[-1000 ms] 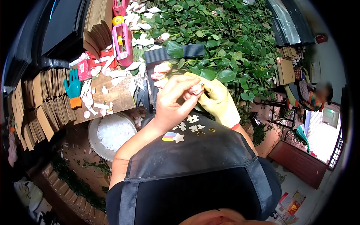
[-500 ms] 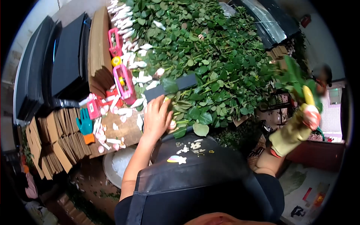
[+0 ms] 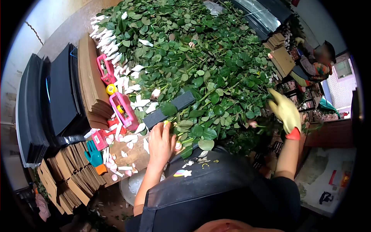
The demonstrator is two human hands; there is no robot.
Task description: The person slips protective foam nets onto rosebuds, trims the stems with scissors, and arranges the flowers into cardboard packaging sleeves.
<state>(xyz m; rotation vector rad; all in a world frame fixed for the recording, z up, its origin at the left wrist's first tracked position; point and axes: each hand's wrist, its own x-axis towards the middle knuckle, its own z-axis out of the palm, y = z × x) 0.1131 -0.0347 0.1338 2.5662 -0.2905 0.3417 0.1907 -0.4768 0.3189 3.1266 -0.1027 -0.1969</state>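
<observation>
My bare left hand [image 3: 161, 142] is curled over a few roses at the table's near edge. A pale rose head [image 3: 178, 145] shows beside its palm, with green stems and leaves running right; its thumb is hidden. Beyond the fingertips lies a dark ribbed strip [image 3: 182, 101] with a leaf across it. My right hand [image 3: 285, 113], in a yellow glove with a red cuff, is held out at the right with its fingers apart and nothing in them. Left of it, apart from the glove, is a pink rose [image 3: 253, 124] with its stem pointing right.
A large heap of leafy rose stems [image 3: 216, 58] covers the table. White-wrapped buds [image 3: 110, 46], two pink tape dispensers [image 3: 123, 111], a teal glove [image 3: 93, 154] and cardboard stacks [image 3: 75, 174] are on the left. Another person [image 3: 319, 63] is at the far right.
My right hand has moved inward from the far right and opened, letting go of the leafy rose it held. My left hand stays over the roses. The view has shifted.
</observation>
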